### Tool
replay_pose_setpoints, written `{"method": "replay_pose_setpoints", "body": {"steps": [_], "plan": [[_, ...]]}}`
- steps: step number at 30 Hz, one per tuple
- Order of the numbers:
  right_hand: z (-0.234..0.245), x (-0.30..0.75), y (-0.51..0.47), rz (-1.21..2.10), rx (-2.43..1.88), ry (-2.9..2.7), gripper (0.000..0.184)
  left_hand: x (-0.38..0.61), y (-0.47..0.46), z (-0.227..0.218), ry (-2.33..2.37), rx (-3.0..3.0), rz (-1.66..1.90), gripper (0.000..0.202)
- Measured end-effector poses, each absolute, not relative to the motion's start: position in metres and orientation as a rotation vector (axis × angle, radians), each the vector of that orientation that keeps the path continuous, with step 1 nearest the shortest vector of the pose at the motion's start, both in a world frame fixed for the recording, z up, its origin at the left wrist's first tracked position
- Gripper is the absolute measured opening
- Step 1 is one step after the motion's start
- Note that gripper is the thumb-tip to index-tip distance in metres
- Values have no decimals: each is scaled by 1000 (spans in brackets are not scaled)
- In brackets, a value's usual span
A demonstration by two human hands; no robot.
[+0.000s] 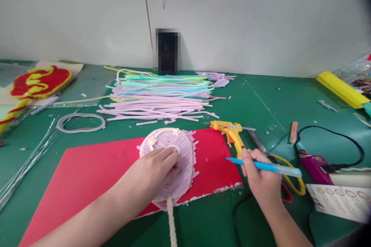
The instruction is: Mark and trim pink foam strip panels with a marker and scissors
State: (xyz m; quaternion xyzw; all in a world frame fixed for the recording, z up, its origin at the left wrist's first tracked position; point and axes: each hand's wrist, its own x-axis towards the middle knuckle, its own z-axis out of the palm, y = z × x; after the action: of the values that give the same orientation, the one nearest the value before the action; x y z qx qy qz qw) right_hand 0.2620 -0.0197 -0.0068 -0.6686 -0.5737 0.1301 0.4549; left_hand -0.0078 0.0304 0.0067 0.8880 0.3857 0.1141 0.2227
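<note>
A: Where is the fan located?

B: The lilac pipe-cleaner fan (pixel 185 170) is laid on the red sheet (pixel 95 173), by which the green counter (pixel 211 224) is partly covered. The fan's face is edged in cream, and two small cream flowers (pixel 151 142) are seen near its upper rim. The braided cream handle (pixel 171 222) is directed toward the near edge of the view.

A: State of the hands?

B: The left hand (pixel 159 166) is laid over the fan's face, fingers bent and drawn together. A cream curl (pixel 176 148) is seen at the fingertips; whether it is pinched or only touched cannot be told. By the right hand (pixel 261 173), closed in a writing grip, a blue pen (pixel 265 166) is held, its tip pointed left toward the fan, well clear of it.

A: Surroundings?

B: A yellow glue gun (pixel 232 129) is placed at the sheet's far right corner, nozzle to the left, grip near the right hand. The scissors (pixel 263 148) are partly hidden behind that hand. Beyond the fan, pastel pipe cleaners (pixel 162 88) are heaped. At far left, a red and yellow fan (pixel 55 79) is noted.
</note>
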Motion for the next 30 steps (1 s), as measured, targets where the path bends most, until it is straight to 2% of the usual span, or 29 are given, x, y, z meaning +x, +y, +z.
{"method": "replay_pose_setpoints", "body": {"steps": [2, 6, 11, 16, 19, 23, 30], "plan": [[-6, 263, -22, 333, -1625, -1439, 41, -8, 30, 7, 1065, 2451, 310, 15], [-3, 265, -33, 255, -1680, -1519, 16, -7, 31, 8, 1075, 2429, 289, 15], [-4, 264, -48, 93, -1573, -1756, 3, -8, 32, 9, 1068, 2419, 271, 16], [0, 265, -44, 73, -1442, -1934, 11, -7, 32, 7, 1068, 2431, 303, 18], [9, 267, -37, 140, -1479, -1986, 11, -7, 33, 6, 1070, 2436, 317, 18], [20, 268, -27, 281, -1594, -1990, 22, -7, 33, 6, 1055, 2443, 316, 17], [22, 277, -4, 405, -1747, -1654, 42, -8, 32, 6, 1043, 2437, 324, 17]]}}
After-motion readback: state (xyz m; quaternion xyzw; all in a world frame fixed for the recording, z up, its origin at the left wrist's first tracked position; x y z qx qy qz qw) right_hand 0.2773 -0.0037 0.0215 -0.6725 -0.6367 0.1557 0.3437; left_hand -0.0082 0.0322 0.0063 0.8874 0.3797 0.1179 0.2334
